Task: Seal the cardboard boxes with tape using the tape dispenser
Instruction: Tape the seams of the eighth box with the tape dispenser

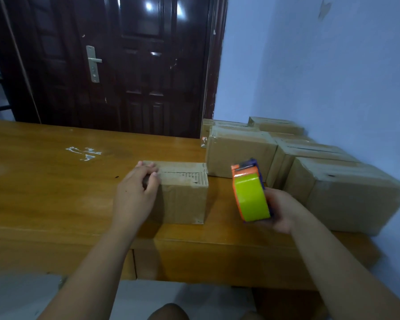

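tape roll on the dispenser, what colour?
Bright yellow-green roll, on an orange and blue tape dispenser held in the right hand. Head view.

Left hand [138, 190] grips small box [183, 195] on table [44, 181]; right hand [281, 211] holds tape dispenser [249, 192].

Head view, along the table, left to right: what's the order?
White residue marks on the table → left hand → small cardboard box it grips at the left end → tape dispenser → right hand holding it → nearest large box of the row at right.
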Tool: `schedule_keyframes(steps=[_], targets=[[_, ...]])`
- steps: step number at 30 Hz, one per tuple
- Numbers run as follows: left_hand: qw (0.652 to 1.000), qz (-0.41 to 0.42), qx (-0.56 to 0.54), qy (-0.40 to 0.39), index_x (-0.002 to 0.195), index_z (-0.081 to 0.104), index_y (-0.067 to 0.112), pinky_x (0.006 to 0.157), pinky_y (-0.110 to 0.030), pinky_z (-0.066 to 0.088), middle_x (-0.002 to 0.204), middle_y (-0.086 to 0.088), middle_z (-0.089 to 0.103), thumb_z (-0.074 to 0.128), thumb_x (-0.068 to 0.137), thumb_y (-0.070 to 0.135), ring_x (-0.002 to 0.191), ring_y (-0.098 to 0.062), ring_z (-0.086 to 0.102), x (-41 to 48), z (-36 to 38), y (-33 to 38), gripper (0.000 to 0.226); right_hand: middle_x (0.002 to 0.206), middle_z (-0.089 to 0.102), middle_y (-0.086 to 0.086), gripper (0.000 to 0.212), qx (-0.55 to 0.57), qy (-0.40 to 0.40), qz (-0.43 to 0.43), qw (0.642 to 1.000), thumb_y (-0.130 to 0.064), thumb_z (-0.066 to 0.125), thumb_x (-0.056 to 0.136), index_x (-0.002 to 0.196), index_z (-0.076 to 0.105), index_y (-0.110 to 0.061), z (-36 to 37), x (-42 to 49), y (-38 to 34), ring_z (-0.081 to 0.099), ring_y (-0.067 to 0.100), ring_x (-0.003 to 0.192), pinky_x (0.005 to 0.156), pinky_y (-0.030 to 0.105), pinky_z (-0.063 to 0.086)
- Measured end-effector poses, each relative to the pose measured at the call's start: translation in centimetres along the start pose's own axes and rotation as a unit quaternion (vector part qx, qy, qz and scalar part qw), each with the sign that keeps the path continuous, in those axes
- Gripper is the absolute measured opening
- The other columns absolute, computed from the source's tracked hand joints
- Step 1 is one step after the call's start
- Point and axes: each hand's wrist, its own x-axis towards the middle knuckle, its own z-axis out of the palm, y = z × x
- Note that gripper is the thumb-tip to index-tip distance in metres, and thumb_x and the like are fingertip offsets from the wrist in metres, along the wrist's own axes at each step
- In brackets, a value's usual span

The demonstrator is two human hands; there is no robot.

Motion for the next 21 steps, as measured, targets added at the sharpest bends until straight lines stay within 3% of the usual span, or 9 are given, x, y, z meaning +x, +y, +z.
schedule_keyframes(steps=[3,6,8,12,16,17,21], targets=[[1.0,-0.001,-0.001,-0.007,0.119,0.064,0.012,0.104,-0.023,0.028,0.129,-0.002,0.059,0.049,0.096,0.018,0.132,-0.012,0.04,-0.2,0.3,0.5,0.028,0.097,0.069,0.014,0.026,0.174,-0.041,0.027,0.984,-0.03,0.041,0.099,0.108,0.062,-0.017,0.3,-0.7,-0.6,0.064,0.024,0.084,0.068,0.035,0.048],[1.0,0.016,0.01,-0.017,0.121,0.063,0.012,0.102,-0.019,0.026,0.129,-0.003,0.059,0.05,0.097,0.022,0.132,-0.013,0.04,-0.6,0.9,1.3,0.029,0.104,0.068,0.018,0.026,0.27,-0.046,0.006,0.962,-0.024,0.043,0.098,0.115,0.061,-0.014,0.6,-1.0,-1.3,0.064,0.028,0.091,0.075,0.04,0.05],[0.999,0.024,0.003,-0.031,0.122,0.062,0.013,0.103,-0.02,0.026,0.13,-0.002,0.058,0.05,0.097,0.024,0.133,-0.012,0.039,-1.0,1.5,2.0,0.031,0.112,0.065,0.018,0.031,0.269,-0.044,-0.027,0.962,-0.016,0.045,0.096,0.124,0.057,-0.012,0.6,-1.3,-1.6,0.064,0.03,0.095,0.07,0.041,0.056],[0.997,0.036,0.001,-0.062,0.127,0.058,0.014,0.107,-0.024,0.027,0.134,-0.001,0.056,0.045,0.098,0.029,0.135,-0.011,0.036,-1.3,2.6,3.3,0.035,0.109,0.067,0.016,0.038,0.277,-0.066,-0.093,0.954,-0.01,0.045,0.093,0.13,0.054,-0.012,0.7,-2.0,-2.7,0.067,0.029,0.09,0.059,0.037,0.059],[0.995,0.034,0.007,-0.098,0.132,0.053,0.015,0.111,-0.027,0.025,0.139,0.0,0.05,0.037,0.101,0.03,0.137,-0.012,0.033,-1.2,4.1,5.2,0.039,0.107,0.069,0.01,0.032,0.277,-0.071,-0.14,0.948,-0.009,0.049,0.088,0.117,0.061,-0.017,0.4,-2.2,-3.8,0.067,0.028,0.094,0.076,0.042,0.055],[0.993,0.042,0.008,-0.108,0.132,0.053,0.015,0.111,-0.028,0.025,0.139,-0.001,0.05,0.035,0.101,0.03,0.136,-0.013,0.034,-1.2,4.6,5.5,0.039,0.102,0.07,0.008,0.032,0.264,-0.07,-0.15,0.95,-0.009,0.051,0.085,0.115,0.062,-0.016,0.3,-2.2,-4.0,0.067,0.025,0.088,0.077,0.039,0.055],[0.99,0.068,0.007,-0.124,0.129,0.056,0.014,0.11,-0.025,0.023,0.137,-0.002,0.053,0.03,0.102,0.03,0.135,-0.014,0.037,-1.1,5.8,5.9,0.041,0.081,0.063,0.006,0.034,0.199,-0.014,-0.181,0.963,-0.003,0.058,0.08,0.113,0.06,-0.01,-0.3,-1.8,-4.7,0.062,0.015,0.062,0.055,0.023,0.053]])
